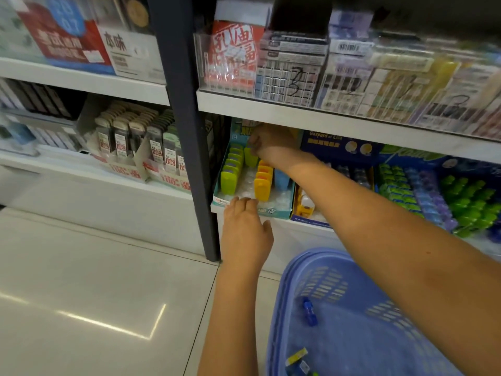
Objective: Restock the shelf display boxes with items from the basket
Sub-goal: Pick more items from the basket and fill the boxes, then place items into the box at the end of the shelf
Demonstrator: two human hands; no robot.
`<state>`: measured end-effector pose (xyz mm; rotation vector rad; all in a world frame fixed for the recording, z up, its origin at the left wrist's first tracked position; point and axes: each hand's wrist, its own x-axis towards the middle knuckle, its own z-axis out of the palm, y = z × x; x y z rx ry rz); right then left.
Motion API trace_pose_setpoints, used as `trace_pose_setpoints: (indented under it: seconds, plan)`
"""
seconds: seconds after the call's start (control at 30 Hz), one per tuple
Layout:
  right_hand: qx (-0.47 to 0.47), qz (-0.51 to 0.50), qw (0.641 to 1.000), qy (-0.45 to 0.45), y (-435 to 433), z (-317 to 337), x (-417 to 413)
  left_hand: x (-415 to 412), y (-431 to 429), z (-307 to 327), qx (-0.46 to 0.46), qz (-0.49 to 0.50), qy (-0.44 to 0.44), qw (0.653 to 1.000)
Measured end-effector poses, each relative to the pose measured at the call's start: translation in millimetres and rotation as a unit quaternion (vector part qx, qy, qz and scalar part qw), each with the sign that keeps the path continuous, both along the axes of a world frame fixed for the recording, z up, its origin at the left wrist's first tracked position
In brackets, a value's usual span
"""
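A teal display box (273, 211) on the lowest shelf holds upright green, orange and blue cases in rows. My right hand (267, 143) reaches into the back of the box and pinches a green case (250, 157). My left hand (245, 229) rests on the box's front edge, fingers laid over the rim. A blue plastic basket (352, 316) stands on the floor below my right arm, with a blue item (309, 312) and a few small packs (298, 359) lying in it.
A dark upright post (187, 131) divides the shelving just left of the box. To the right stand more display boxes with green and purple items (433, 196). The shelf board above (325, 115) hangs low over the box. Tiled floor (95, 280) lies to the left.
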<state>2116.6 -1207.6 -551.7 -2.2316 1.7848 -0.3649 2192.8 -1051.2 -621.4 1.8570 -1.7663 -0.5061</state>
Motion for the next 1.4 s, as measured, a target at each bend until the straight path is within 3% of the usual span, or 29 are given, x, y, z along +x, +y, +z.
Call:
trace_pose_setpoints:
  seconds: [0.33, 0.63, 0.8, 0.97, 1.13, 1.2, 1.3, 1.33, 1.4]
  plan:
    - [0.031, -0.045, 0.998, -0.014, 0, -7, -7, 0, -1, -1, -0.01, 0.002, 0.018, 1.0]
    - [-0.012, -0.045, 0.999, -0.007, 0, -8, 6, 1, -1, -3, -0.017, -0.004, 0.014, 1.0]
    - [-0.05, -0.027, 0.997, 0.058, 11, -12, 7, 3, -3, -3, -0.01, -0.014, 0.011, 1.0]
    - [-0.028, -0.004, 0.995, 0.098, 34, 1, -2, 1, 5, 12, -0.025, -0.027, 0.04, 0.999]
    - [-0.082, 0.015, 0.995, -0.059, 131, -18, -75, -23, 31, 21, -0.089, -0.044, 0.083, 0.992]
    - [-0.027, -0.017, 0.996, -0.086, 177, -52, -117, -43, 36, 16, -0.066, -0.074, 0.092, 0.991]
    - [0.211, -0.018, 0.977, -0.007, 234, -121, -159, -86, 43, -7, 0.059, -0.177, 0.059, 0.981]
    - [0.303, -0.014, 0.952, -0.03, 249, -145, -167, -100, 47, -21, 0.119, -0.215, 0.026, 0.969]
    - [0.455, -0.019, 0.866, -0.205, 277, -180, -172, -119, 56, -56, 0.244, -0.258, -0.057, 0.933]
